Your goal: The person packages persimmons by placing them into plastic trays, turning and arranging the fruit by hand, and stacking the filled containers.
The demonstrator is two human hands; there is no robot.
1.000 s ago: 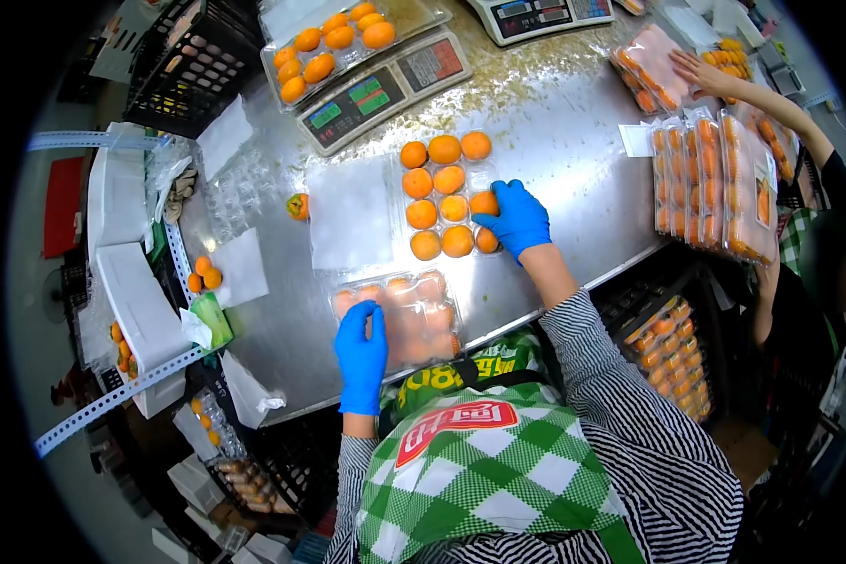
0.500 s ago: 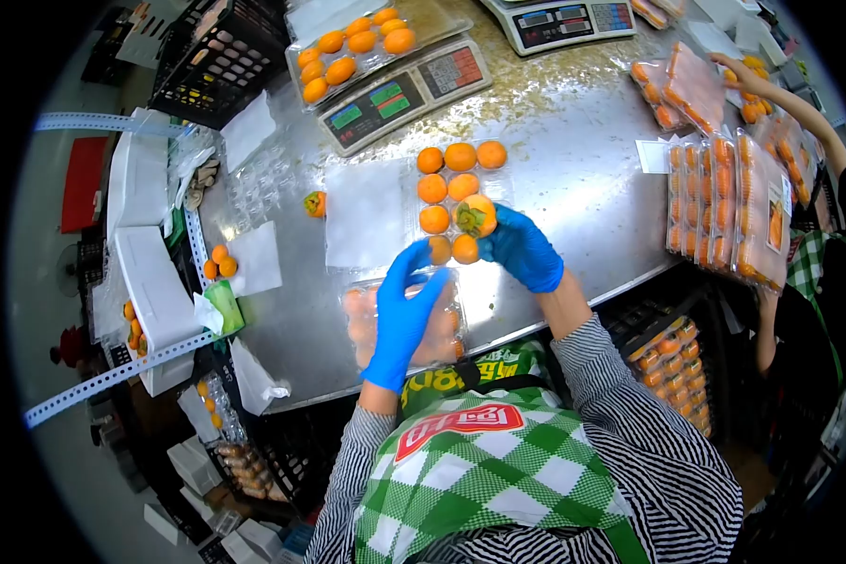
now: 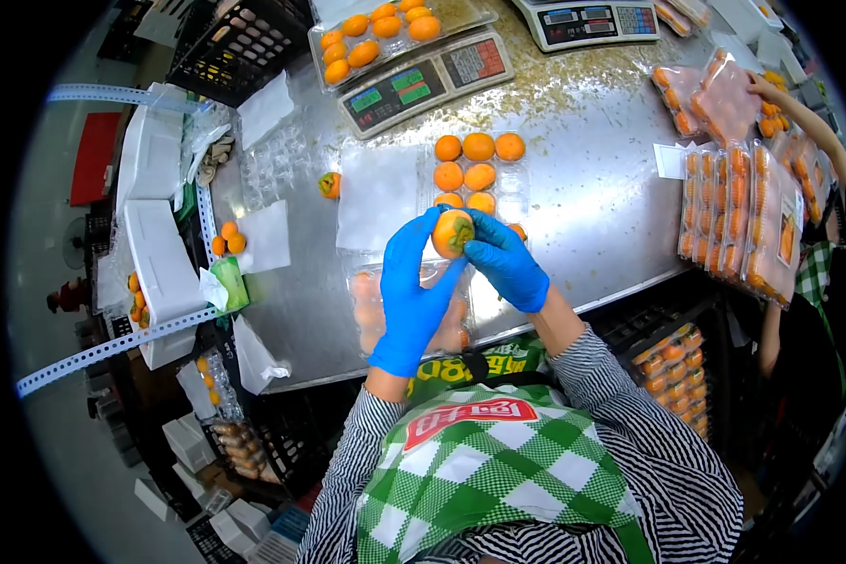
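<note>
An orange persimmon (image 3: 452,234) with a green calyx is held up between my two blue-gloved hands. My left hand (image 3: 414,291) closes on its left side, fingers and thumb around it. The fingers of my right hand (image 3: 509,265) grip it from the right. Just beyond lies a clear plastic tray (image 3: 511,192) with rows of persimmons, its near part hidden by my hands. Left of the tray is a white sheet (image 3: 378,195). Under my left wrist rests a transparent pack of persimmons (image 3: 365,315), partly covered.
A scale (image 3: 428,83) bears another tray of persimmons; a second scale (image 3: 587,21) stands behind. Filled packs (image 3: 738,211) stand at the right, near a co-worker's hand (image 3: 766,86). A loose persimmon (image 3: 330,185) lies left. Black crate (image 3: 240,47) at back left.
The persimmon has moved left and toward me from above the tray, turning its calyx sideways. My left hand has risen to join my right on it. The view has shifted slightly.
</note>
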